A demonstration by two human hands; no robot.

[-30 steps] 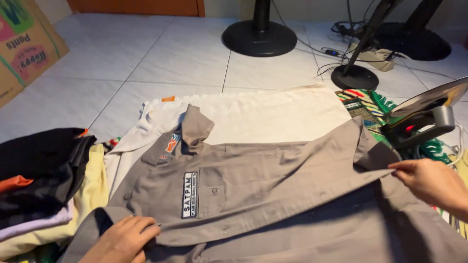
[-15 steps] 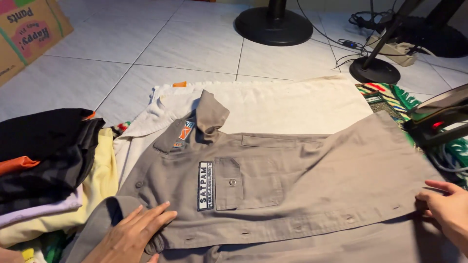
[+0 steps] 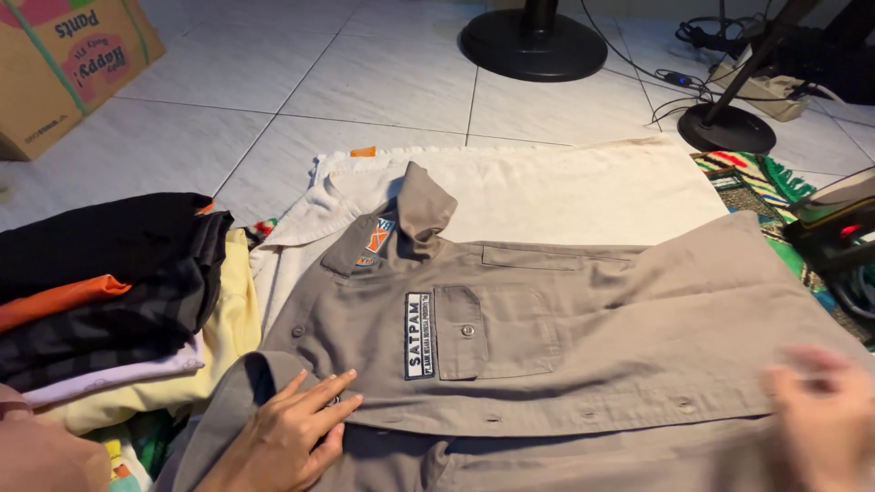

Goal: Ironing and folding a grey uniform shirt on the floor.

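A person's view looked down at a tiled floor (image 3: 383,91) where a grey uniform shirt (image 3: 583,337) lay spread flat, front side up, on a cream cloth (image 3: 565,191).

Far to the left of the left hand, a cardboard box (image 3: 64,64) stood on the tiles. Nearer, just left of that hand, sat a pile of folded clothes (image 3: 109,292) in black, orange, lilac and pale yellow.

The left hand (image 3: 287,437) lay flat with its fingers spread open, palm down, pressing on the shirt's front edge near the lower left; it gripped nothing. Just beyond its fingertips ran the buttoned edge of the shirt. Up and to the right of this hand were a rectangular name patch (image 3: 418,335) and a buttoned chest pocket (image 3: 492,333). Further away from the hand, the collar (image 3: 421,205) stood folded up, with a small orange and blue badge (image 3: 375,239) beside it.

Beyond the cream cloth stood the round black base of a fan (image 3: 533,46) and, to its right, a smaller black stand base (image 3: 726,128) with cables and a power strip (image 3: 770,87).

The right hand (image 3: 820,415) was on the shirt's right end at the lower right, blurred; I could not tell how far open it was or whether it gripped the cloth. Above it, at the right edge, stood a clothes iron (image 3: 843,228) on a green patterned mat (image 3: 766,196).
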